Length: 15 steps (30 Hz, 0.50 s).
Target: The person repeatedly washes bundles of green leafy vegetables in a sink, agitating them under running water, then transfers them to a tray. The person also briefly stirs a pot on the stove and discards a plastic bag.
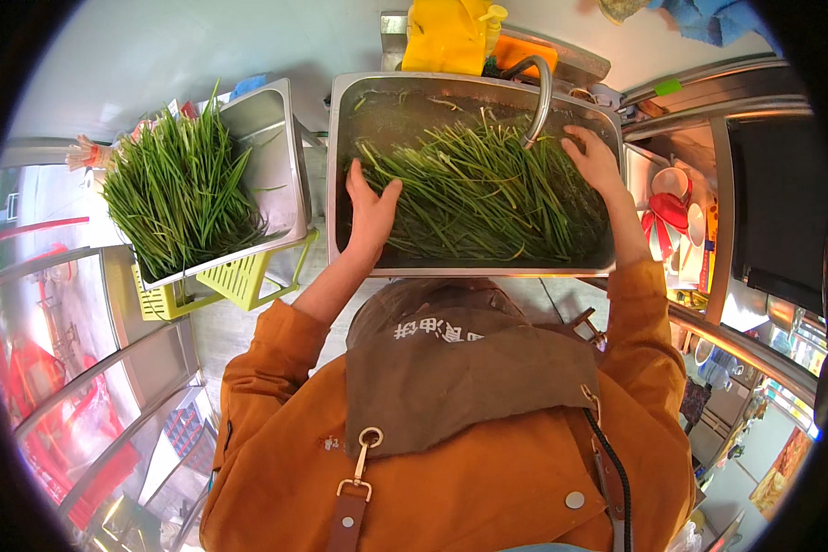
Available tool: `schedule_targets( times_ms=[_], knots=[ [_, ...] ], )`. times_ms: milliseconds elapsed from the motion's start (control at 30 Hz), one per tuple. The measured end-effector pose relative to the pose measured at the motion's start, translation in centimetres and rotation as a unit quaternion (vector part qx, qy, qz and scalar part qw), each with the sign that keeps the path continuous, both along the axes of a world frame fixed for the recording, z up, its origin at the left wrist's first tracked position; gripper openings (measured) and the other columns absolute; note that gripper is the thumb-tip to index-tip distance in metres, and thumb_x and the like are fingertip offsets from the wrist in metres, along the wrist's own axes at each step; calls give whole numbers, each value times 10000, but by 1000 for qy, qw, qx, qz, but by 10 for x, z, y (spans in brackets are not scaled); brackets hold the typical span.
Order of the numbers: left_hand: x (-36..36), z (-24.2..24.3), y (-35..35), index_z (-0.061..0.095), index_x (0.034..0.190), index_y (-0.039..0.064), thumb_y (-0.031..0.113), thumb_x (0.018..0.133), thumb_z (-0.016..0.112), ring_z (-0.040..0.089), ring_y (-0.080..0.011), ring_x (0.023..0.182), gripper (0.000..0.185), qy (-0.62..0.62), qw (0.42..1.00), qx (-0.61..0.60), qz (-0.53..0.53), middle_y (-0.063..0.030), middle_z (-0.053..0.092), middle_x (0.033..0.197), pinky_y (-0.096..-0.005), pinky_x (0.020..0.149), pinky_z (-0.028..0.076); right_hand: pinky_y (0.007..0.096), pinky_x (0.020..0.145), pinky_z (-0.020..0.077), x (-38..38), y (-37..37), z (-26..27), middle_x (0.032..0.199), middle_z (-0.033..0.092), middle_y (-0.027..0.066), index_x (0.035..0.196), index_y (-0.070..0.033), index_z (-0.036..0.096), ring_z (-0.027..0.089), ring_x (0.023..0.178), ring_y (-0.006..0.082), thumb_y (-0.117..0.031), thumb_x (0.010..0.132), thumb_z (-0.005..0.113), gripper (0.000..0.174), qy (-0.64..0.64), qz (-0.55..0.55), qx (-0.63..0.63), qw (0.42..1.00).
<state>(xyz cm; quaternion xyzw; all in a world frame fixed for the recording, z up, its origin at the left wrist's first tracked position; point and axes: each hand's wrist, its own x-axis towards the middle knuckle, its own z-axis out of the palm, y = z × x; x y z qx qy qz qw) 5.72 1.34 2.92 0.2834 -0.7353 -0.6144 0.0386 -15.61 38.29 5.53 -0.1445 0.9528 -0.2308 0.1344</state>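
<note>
Long green garlic chives [483, 193] lie in water in a deep stainless steel basin [332, 138] before me, most of them slanting across it. At the basin's left end is my left hand [372, 207], its thumb and fingers apart beside the chive tips. My right hand [592, 162] reaches over the right wall, fingers spread at the far right of the chives. Neither hand grips anything that I can see. Between them a curved metal faucet [541, 96] hangs over the chives; whether water runs from it I cannot tell.
To the left, a second metal tub [276, 152] holds a heap of chives [179, 186] and rests on a lime-green plastic stool [248, 279]. A yellow cloth [445, 34] hangs behind the basin. Red and white bowls [669, 207] stand at the right, near a metal rail [745, 348].
</note>
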Motion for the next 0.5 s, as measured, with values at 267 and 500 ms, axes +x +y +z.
schedule_targets(
  times_ms=[267,500],
  knots=[
    [-73,-8,15,-149,1591,254,683,812,675,79,-407,1514,1212,-234,930,279,55,-144,-45,1669,-670,1143,140,454,1202,231,-43,-73,-101,1607,282,172,1561,-113,312,271,1481,330,-686,955,399,838,-333,-29,-138,932],
    [-101,-11,45,355,1537,154,749,835,577,364,-356,1405,947,-126,876,459,83,-162,350,1565,-566,1138,280,450,1219,189,35,-169,-44,1664,121,136,1606,-139,164,154,1523,325,-817,868,394,1028,-333,-11,-206,920]
  ],
)
